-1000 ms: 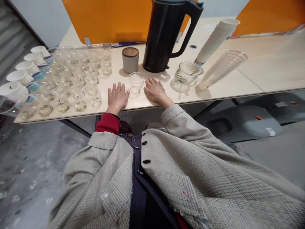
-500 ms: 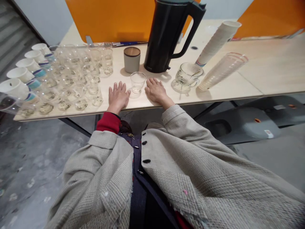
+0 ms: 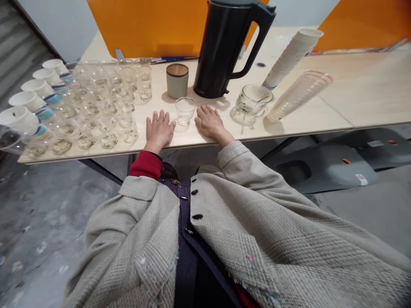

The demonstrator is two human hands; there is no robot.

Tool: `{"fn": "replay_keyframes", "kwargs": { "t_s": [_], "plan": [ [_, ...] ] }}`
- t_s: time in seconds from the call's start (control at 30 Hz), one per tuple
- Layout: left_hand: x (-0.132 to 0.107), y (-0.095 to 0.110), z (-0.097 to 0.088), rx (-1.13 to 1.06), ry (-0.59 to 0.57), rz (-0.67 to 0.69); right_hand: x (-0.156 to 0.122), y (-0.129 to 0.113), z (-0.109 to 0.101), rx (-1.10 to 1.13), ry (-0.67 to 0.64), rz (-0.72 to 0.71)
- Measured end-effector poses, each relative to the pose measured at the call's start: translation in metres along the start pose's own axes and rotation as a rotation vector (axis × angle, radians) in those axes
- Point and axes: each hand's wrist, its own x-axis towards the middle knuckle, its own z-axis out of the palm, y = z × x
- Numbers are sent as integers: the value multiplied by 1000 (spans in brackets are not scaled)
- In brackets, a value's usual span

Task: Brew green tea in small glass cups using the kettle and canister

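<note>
My left hand (image 3: 159, 133) lies flat on the table (image 3: 154, 112) near its front edge, fingers apart and holding nothing. My right hand (image 3: 210, 122) also rests palm down, its fingers stretched out. A clear plastic cup (image 3: 185, 110) stands upright between the two hands, with neither gripping it. To the right of my right hand is a ribbed glass mug (image 3: 252, 104) with something dark and leafy and a utensil in it. Behind the cup are a grey canister (image 3: 177, 82) with a wooden-looking top and a tall black electric kettle (image 3: 224, 47).
On the left stand rows of clear cups (image 3: 109, 140) with bits of leaf at the bottom, beside several white paper cups (image 3: 27, 102). Stacks of paper cups (image 3: 292, 57) and plastic cups (image 3: 300, 95) are at the right. Orange panels (image 3: 144, 30) border the back; grey stools (image 3: 324, 167) sit below.
</note>
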Motion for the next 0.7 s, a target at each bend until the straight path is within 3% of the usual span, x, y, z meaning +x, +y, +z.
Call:
{"fn": "replay_keyframes", "kwargs": {
  "t_s": [0.7],
  "plan": [
    [-1,1,-1,-5,6,1,-3,-6,-5,-23,-29,29]
  ]
}}
